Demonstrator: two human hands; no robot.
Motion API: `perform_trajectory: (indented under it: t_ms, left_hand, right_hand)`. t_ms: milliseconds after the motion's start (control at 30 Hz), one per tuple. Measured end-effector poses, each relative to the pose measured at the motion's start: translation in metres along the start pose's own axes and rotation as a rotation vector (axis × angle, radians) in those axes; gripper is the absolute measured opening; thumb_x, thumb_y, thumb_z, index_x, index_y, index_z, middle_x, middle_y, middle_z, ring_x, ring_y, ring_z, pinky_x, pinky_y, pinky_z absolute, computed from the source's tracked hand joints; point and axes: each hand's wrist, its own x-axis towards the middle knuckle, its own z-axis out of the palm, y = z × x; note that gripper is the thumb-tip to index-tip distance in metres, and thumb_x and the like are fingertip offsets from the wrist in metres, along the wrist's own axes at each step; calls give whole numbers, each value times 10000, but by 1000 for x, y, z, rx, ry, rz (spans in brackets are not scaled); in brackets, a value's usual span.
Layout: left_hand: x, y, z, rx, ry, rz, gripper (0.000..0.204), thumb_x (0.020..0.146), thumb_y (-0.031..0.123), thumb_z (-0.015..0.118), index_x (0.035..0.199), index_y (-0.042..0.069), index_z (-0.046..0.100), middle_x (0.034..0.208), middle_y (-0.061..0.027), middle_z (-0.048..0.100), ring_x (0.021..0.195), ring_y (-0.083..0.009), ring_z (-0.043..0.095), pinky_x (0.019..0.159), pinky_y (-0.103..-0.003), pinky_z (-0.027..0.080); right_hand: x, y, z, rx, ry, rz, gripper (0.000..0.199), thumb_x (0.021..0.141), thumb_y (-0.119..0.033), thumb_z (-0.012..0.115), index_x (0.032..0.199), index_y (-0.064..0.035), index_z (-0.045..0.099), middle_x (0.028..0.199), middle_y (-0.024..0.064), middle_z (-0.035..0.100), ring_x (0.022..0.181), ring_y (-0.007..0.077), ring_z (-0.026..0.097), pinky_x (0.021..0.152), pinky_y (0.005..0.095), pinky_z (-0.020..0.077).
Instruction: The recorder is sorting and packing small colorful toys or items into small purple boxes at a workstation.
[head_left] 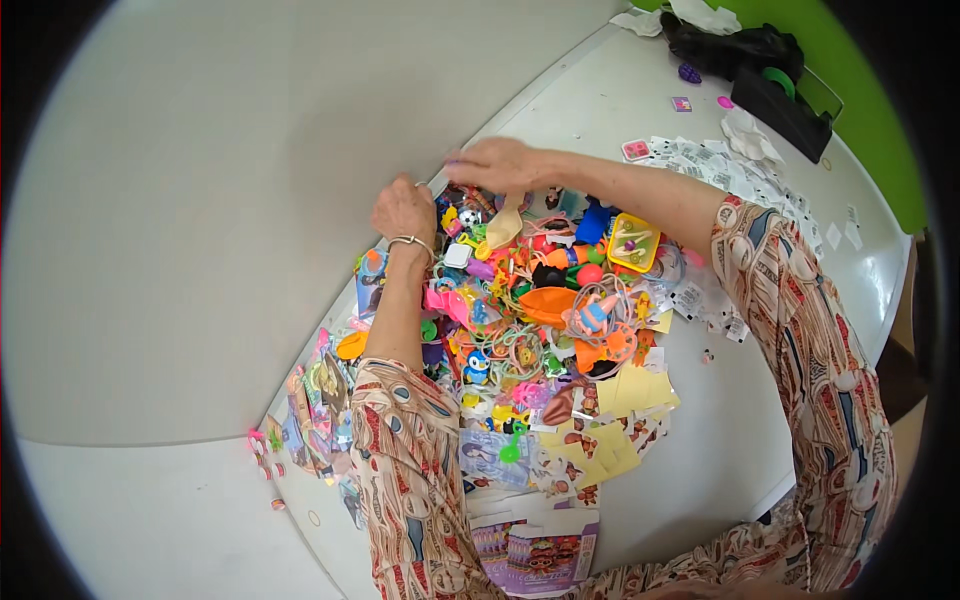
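**Both hands at the far edge of a toy pile**

White table (720, 440) fills the right half of the frame, running against a pale grey wall on the left. Nearest, at the lower centre, a flattened purple printed carton (535, 550) lies between the patterned sleeves. Just above it sit yellow paper slips (625, 400) and printed cards, then a dense heap of small plastic toys (530, 310): an orange piece, a blue penguin figure (477, 366), coloured rings and a yellow tray (634, 243) toward the right of the heap.

At the heap's upper edge, the left hand (404, 210), a bangle on its wrist, is curled with fingers bent down against the table's rim by the wall; what it pinches cannot be told. The right hand (497, 163) lies just beside it, palm down and fingers stretched toward the wall, resting over the toys.

Farther off, in the upper right, white paper tags (700, 160) are scattered, and beyond them a black bag (735, 48) lies before a green surface.
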Motion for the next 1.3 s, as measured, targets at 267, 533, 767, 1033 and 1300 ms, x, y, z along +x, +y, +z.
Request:
perform_trajectory:
  t_ms: [267,533,767,1033,1300]
  left_hand:
    - [-6,4,-10,142,-6,414,115,874,173,552,896,73,604,775,-164,656,747,-360,668,622,-462,526]
    - [3,-13,-9,219,-107,516,123,904,192,522,896,75,560,755,-186,650,699,-371,658,582,-446,518]
    - [-7,-87,-43,-340,-462,212,269,875,274,601,848,18,680,768,-128,691,686,-236,671,592,-369,531]
    - [-59,-136,-23,-641,-349,-89,434,841,468,637,1074,109,711,978,-163,685,929,-255,635,836,-392,477]
    - [-121,-36,-102,-277,-389,376,545,809,481,666,1198,100,636,1153,-182,604,1009,-305,589,896,-376,463]
  right_hand:
    - [-29,-34,-69,259,-153,263,739,918,-613,404,1285,18,517,1255,235,548,1214,317,494,1027,387,372]
    - [-100,4,-152,41,35,416,681,948,-552,421,1343,-1,477,1402,175,444,1278,295,440,1090,355,314]
    - [-231,89,-197,-531,261,112,473,982,-435,411,1331,-130,503,1241,172,556,1184,310,505,1016,390,389]
    - [-138,2,-105,-499,-241,199,601,953,-478,343,1402,-83,402,1427,215,397,1331,352,363,1107,419,276]
    - [-111,-137,-53,-433,-651,182,920,841,-767,341,1390,-30,381,1379,206,415,1289,368,391,1101,469,264]
